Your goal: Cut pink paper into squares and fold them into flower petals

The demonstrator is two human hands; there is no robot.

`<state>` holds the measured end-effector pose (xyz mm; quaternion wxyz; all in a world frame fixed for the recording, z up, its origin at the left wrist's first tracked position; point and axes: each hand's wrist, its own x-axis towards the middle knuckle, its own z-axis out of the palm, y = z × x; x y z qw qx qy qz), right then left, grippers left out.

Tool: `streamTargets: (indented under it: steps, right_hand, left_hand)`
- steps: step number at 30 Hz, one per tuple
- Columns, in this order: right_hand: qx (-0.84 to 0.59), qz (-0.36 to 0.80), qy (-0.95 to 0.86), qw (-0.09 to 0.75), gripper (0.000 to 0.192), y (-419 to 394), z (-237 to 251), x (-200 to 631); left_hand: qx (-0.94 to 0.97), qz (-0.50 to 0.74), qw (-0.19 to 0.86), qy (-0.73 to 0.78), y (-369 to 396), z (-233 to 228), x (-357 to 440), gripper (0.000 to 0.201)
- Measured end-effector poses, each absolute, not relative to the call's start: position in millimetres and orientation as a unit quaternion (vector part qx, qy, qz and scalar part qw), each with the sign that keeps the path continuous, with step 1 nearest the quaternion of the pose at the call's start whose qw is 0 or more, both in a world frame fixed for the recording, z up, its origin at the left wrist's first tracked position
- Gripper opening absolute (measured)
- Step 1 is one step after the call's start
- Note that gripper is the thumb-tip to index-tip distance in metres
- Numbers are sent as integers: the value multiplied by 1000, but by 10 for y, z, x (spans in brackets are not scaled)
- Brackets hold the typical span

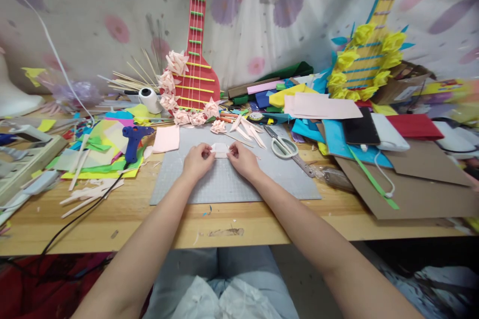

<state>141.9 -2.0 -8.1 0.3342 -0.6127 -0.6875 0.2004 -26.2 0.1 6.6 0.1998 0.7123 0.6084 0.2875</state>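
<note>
Pink paper piece [220,149], bearing no legible writing, pinched between left hand [197,160] and right hand [243,159].

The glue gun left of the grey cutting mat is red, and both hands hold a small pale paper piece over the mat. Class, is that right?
Not quite. The head view shows the glue gun is blue, not red. The rest stands: it lies left of the grey cutting mat, and the left hand and right hand hold the small pale paper piece over it.

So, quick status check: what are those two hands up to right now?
Left hand and right hand both pinching small pale pink paper piece. Over grey cutting mat. Scissors lie right, glue gun left; neither touching.
</note>
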Motion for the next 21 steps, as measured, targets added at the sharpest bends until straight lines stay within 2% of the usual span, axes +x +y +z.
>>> streamTargets:
  steps: [6, 14, 21]
  right_hand:
    - [-637, 150, -694, 300, 15, -75, -25, 1353]
    - [-637, 87, -719, 264, 14, -106, -9, 1315]
    - [-638, 55, -733, 231, 10, -100, -12, 1309]
  left_hand:
    - [691, 291, 192, 633, 2, 47, -213, 19]
    - [739, 267, 36, 617, -79, 59, -141, 26]
    - [743, 244, 5, 623, -80, 66, -124, 30]
